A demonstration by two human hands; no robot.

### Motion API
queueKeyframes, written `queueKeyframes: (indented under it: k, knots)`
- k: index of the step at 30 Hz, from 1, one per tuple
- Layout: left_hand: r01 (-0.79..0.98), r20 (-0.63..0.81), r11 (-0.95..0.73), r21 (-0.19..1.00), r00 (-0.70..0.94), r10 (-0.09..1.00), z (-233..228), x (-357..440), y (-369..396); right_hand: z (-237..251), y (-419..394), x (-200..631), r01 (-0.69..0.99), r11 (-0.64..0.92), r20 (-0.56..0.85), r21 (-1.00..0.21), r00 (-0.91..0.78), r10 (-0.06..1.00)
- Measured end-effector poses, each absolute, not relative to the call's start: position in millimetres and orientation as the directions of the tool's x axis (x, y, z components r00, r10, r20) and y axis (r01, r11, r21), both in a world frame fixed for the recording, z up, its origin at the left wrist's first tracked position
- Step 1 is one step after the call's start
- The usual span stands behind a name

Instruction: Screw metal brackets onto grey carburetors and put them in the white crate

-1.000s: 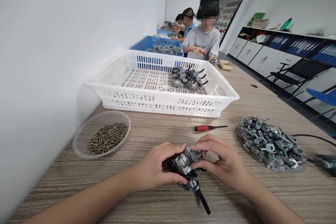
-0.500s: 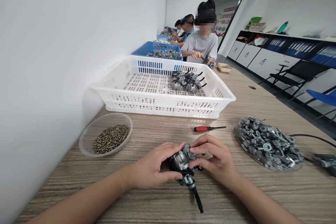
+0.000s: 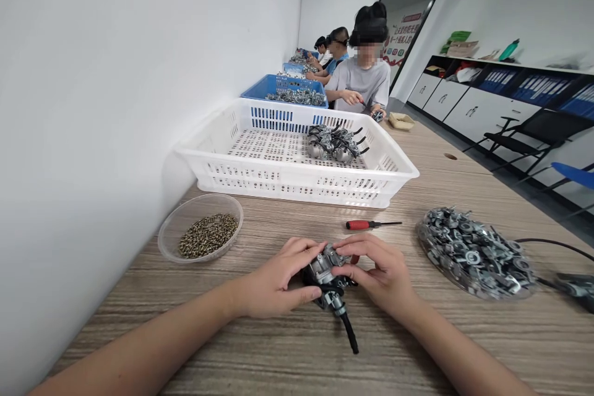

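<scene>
Both my hands hold one small grey metal assembly [image 3: 328,273] with a black tube sticking out toward me, just above the wooden table [image 3: 297,334]. My left hand [image 3: 273,281] grips its left side, thumb underneath. My right hand [image 3: 378,272] pinches its top and right side. A clear bowl of small brass screws [image 3: 202,236] stands to the left by the wall. A clear dish heaped with grey metal parts [image 3: 476,253] lies to the right. A red-handled screwdriver [image 3: 369,224] rests on the table just beyond my hands.
A white slotted crate [image 3: 297,158] behind the screwdriver holds several similar assemblies [image 3: 336,143]. Blue crates [image 3: 283,88] and seated people [image 3: 364,74] working line the table further back. A black cable and tool [image 3: 573,281] lie at the right edge. Chairs and cabinets stand on the right.
My hands and the assembly have stayed together, with fingers shifting slightly on the part. The view has swung a little, so everything sits slightly to the right and higher.
</scene>
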State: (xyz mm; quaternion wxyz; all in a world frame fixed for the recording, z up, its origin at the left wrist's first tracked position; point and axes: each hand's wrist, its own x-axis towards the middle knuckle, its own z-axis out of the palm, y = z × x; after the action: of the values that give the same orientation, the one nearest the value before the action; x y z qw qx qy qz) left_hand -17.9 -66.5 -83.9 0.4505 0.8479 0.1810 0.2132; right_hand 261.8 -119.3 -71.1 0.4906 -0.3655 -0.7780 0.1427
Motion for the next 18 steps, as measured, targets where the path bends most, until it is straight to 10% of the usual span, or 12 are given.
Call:
queueKeyframes:
  k: [18]
  knots:
    - [0.181,0.153,-0.549,0.816,0.849,0.506,-77,-20,-71,-67,-118,262,0.478,0.634,0.62,-0.608,-0.213,0.755]
